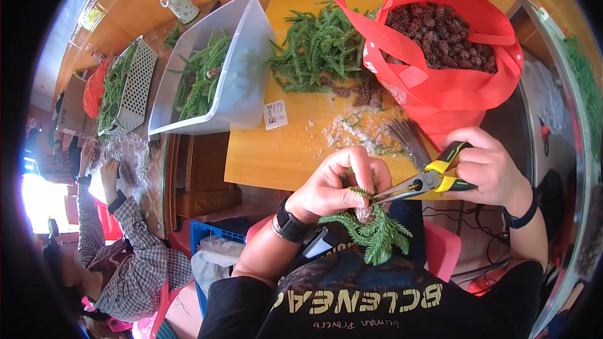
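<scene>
My left hand [342, 182] pinches an artificial pine sprig [377, 233] at its upper end, with green needles hanging below the fingers. A small brown pine cone [364, 214] sits against the sprig, just under my fingertips. My right hand [487, 166] is wrapped round the yellow-and-black handles of long-nose pliers [429, 180]. The pliers' jaws reach left to the top of the sprig beside my left thumb; what exactly lies between their tips is too small to tell.
On the yellow table [264, 160] are a pile of green sprigs [314, 47], loose pine cones [367, 94] and a bundle of thin dark wires [407, 138]. A red bag [452, 97] holds many cones. Left stands a clear bin [242, 69]; a person in a checked sleeve [135, 226] works beyond.
</scene>
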Tool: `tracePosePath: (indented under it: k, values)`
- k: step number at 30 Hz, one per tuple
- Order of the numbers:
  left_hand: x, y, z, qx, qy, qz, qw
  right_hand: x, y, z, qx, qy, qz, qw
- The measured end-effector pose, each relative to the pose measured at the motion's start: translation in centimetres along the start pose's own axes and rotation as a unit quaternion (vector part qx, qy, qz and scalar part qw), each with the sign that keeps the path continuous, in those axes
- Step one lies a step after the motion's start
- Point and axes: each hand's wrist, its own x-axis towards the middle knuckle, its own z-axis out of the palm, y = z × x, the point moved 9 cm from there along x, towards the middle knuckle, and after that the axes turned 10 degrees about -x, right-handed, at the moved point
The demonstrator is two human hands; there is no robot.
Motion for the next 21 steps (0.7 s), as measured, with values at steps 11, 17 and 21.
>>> tracePosePath:
  k: [11, 17, 21]
  values:
    - [-0.1, -0.6, -0.2, -0.018, -0.014, -0.031, 0.999, -0.3, -0.3, 0.4, 0.005, 0.002, -0.012, 1.0]
    - [0.2, 0.7, -0.7, 0.067, 0.044, 0.01, 0.997, -0.7, -0.3, 0.3, 0.029, -0.013, 0.006, 0.999]
    - [-0.1, 2.1, -0.7, 0.19, 0.06, 0.041, 0.979, -1.2, -0.3, 0.4, 0.006, -0.021, 0.037, 0.999]
